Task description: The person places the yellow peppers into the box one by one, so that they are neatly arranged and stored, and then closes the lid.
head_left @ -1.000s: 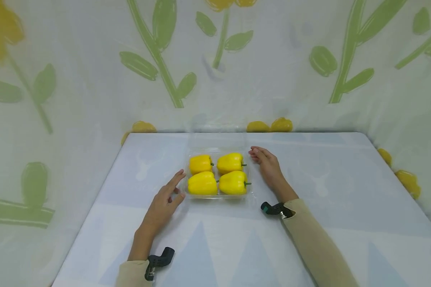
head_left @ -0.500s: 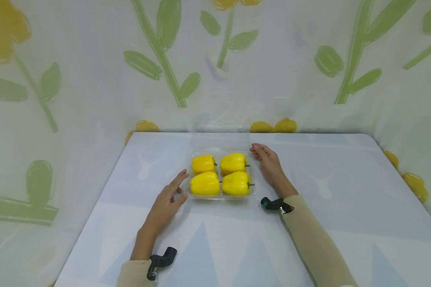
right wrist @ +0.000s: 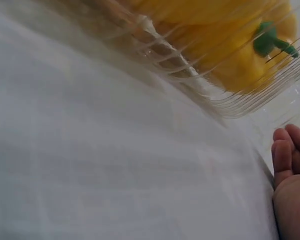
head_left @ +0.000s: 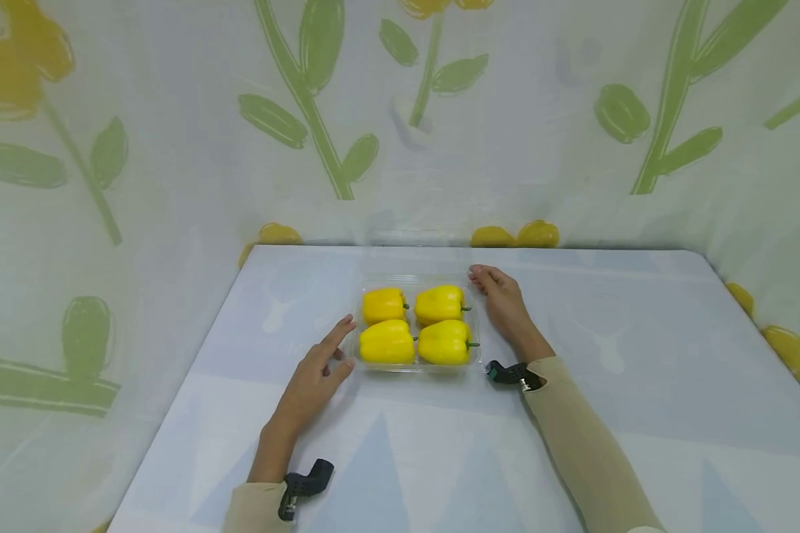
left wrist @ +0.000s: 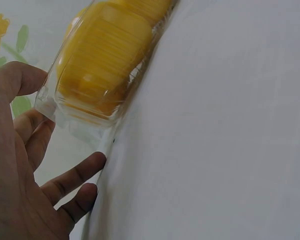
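Note:
A clear plastic clamshell box (head_left: 421,369) holds several yellow bell peppers (head_left: 445,342) with green stems. Its transparent lid (head_left: 416,259) stands raised at the back. My left hand (head_left: 310,385) is at the box's left side, fingers spread. In the left wrist view, the thumb (left wrist: 32,80) meets the rim, and two fingers overlap the clear plastic below it. At the right, my other hand (head_left: 503,303) has loosely bent fingers drawn together near the lid's right edge. The right wrist view shows those fingertips (right wrist: 282,145) just beside the clear lid, with nothing visible between them.
The box sits on a pale table (head_left: 573,414) with blue triangle prints. A white cloth wall (head_left: 507,148) with green stems and yellow flowers stands right behind the table. Each wrist carries a small black camera (head_left: 310,481).
The right hand has shifted slightly up and closer to the lid's right edge. My left hand stays at the box's left side. The whole view has drifted slightly, moving the scene rightward.

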Demonstrator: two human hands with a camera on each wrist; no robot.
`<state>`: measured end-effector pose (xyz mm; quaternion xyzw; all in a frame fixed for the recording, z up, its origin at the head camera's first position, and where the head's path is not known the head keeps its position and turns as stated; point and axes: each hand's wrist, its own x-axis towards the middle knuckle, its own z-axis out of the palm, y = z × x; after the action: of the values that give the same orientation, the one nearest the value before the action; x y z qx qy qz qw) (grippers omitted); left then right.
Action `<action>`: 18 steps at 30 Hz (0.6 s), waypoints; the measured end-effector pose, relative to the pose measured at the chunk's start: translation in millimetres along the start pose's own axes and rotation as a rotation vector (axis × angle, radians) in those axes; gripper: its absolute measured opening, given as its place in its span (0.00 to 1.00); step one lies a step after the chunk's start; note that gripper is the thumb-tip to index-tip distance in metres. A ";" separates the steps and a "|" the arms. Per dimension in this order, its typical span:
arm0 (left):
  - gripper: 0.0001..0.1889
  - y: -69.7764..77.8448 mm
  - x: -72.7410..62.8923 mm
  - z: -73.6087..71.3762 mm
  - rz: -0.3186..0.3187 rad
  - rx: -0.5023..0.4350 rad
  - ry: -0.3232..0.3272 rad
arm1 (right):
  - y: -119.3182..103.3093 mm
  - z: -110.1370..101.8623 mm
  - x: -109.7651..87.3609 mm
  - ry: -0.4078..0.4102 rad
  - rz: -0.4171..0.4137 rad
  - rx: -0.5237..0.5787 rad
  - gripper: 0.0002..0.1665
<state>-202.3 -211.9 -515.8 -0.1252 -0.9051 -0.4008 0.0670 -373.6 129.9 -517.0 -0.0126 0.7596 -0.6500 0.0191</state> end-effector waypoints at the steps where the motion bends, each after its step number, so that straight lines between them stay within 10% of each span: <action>1: 0.30 -0.2 -0.1 0.0 0.000 0.003 -0.002 | -0.1 0.3 -0.2 0.004 -0.004 -0.011 0.34; 18: 0.30 -0.9 -3.7 -4.4 -0.004 0.019 -0.002 | -1.0 5.0 -3.8 0.040 -0.074 -0.056 0.32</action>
<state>-198.9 -216.4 -514.2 -0.1230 -0.9092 -0.3921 0.0665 -369.7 125.0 -516.7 -0.0281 0.7766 -0.6291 -0.0206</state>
